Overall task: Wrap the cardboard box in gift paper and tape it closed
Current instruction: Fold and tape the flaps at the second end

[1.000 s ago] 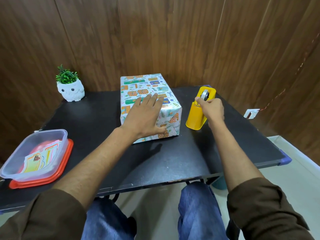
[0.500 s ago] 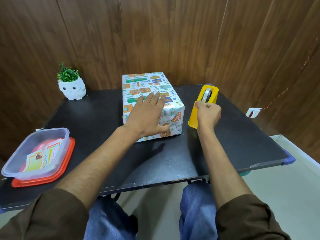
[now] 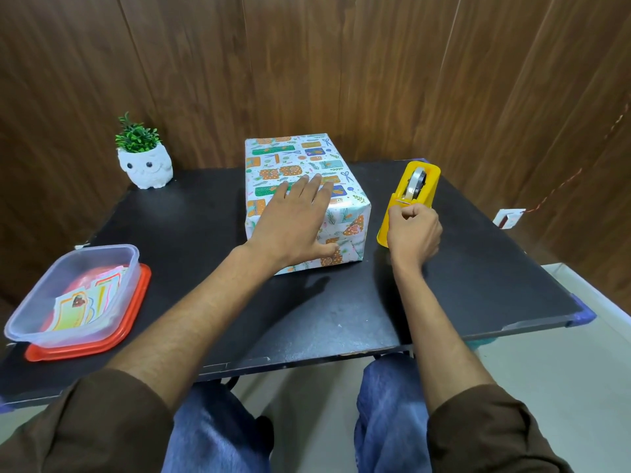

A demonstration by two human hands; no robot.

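The right hand [image 3: 415,230] has slid down to the near end of the one yellow tape dispenser [image 3: 421,180]. Its fingers are curled, but I cannot tell whether they pinch tape. The left hand [image 3: 293,220] lies flat on the single wrapped box [image 3: 290,158], mid-worktop [image 3: 375,302]. One clear tub [image 3: 68,295] overhangs the left edge, and one owl planter [image 3: 145,162] stands at the back left.

I saw the box [image 3: 290,155] fully covered in white gift paper [image 3: 345,199] printed with orange, green and blue parcels. It lay flat at the bench's [image 3: 341,312] back middle, near end folded in triangular flaps. Toward the bench's right edge stood the yellow tape dispenser [image 3: 428,186], upright, tape [image 3: 414,186] loaded.
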